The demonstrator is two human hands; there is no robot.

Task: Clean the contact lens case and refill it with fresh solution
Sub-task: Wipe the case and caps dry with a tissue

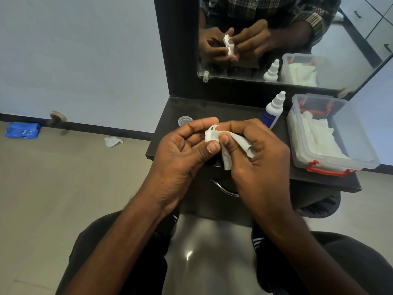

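My left hand (185, 150) pinches a white contact lens case (211, 134) between thumb and fingers, above the front of a dark dresser top (168, 133). My right hand (253, 150) holds a white tissue (238, 145) and presses it against the case with thumb and fingertips. Most of the case is hidden by fingers and tissue. A clear loose cap (185, 120) lies on the dresser behind my left hand. A white solution bottle (274, 109) with a blue label stands behind my right hand.
A clear plastic box (353, 133) with red clips, holding white tissues, sits at the dresser's right end. A mirror (297, 39) stands behind. A crumpled tissue (113, 142) and a blue packet (23, 129) lie on the floor at left.
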